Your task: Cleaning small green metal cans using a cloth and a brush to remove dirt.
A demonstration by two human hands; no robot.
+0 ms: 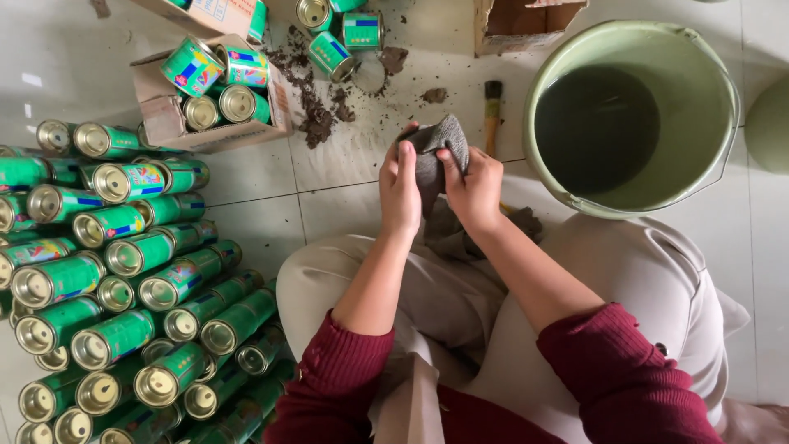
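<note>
**Two hands on one grey rag, cans stacked to the left**

Both hands grip a dark grey, coarse cloth rag (434, 156) held up over our lap, above the white tiled floor (246, 177). Our left hand (400, 187) has its fingers closed together on the rag's left edge, thumb on the near side. Our right hand (472, 187) pinches the right edge, fingertips pressed into the fabric. More of the same grey fabric hangs below the hands onto our beige trousers (633, 279). Dark red knitted sleeves (616, 370) are pushed up the forearms.

Just behind the rag lies a wooden-handled brush with black bristles (492, 115), on the floor. Right of it stands a pale green plastic bucket (707, 99) holding dark water. Crumbs of brown dirt (316, 115) are scattered on the tiles ahead.

Far left: a large stack of green cylindrical metal cans with gold ends (123, 304), lying on their sides. Beyond it, an open brown cardboard box (164, 115) holds several more cans. Two loose cans (345, 41) lie near the dirt.
</note>
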